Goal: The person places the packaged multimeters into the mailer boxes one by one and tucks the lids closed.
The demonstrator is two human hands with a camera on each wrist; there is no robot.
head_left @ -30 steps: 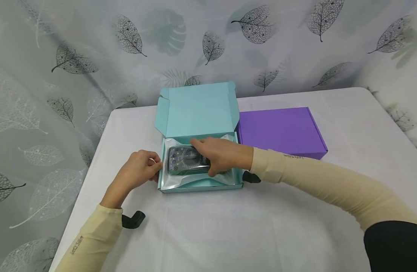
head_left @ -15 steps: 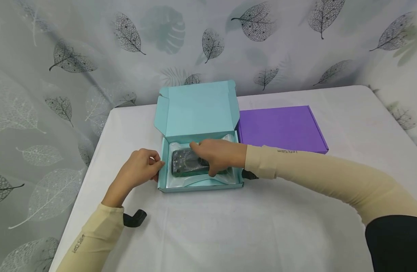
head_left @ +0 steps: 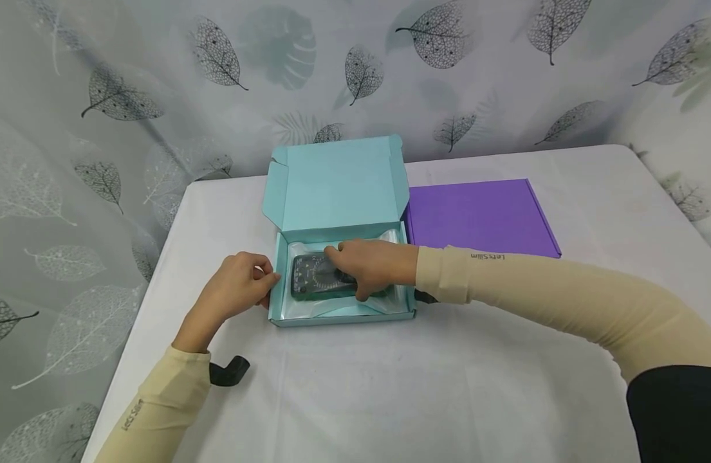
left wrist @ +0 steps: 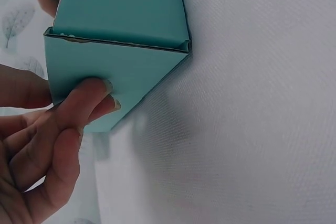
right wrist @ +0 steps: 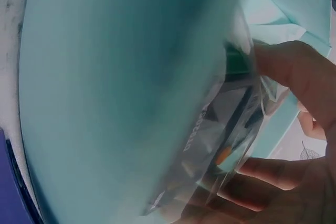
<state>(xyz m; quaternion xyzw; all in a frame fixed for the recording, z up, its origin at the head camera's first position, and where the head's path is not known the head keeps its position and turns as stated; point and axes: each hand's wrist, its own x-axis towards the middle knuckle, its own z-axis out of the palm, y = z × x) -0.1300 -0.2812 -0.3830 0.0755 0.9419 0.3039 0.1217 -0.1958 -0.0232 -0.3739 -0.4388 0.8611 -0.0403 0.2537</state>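
Note:
A dark multimeter (head_left: 317,276) in a clear plastic bag lies inside the teal cardboard box (head_left: 343,319), whose lid stands raised at the back. My right hand (head_left: 375,263) reaches over the multimeter's right half and grips it through the bag, hiding that end. In the right wrist view, the thumb and fingers (right wrist: 278,171) sit on opposite sides of the bagged meter, partly hidden by a teal panel. My left hand (head_left: 242,286) is at the box's left wall. The left wrist view shows its fingers (left wrist: 79,103) pinching that wall (left wrist: 105,66) near the rim.
A closed purple box (head_left: 477,218) lies just right of the teal box, partly behind the right forearm. Both boxes stand on a white cloth-covered table (head_left: 390,392). Leaf-patterned curtains (head_left: 355,77) hang at the back and sides.
The bagged multimeter has moved slightly right and settled lower into the box under my right hand. My left hand has kept its place at the left wall.

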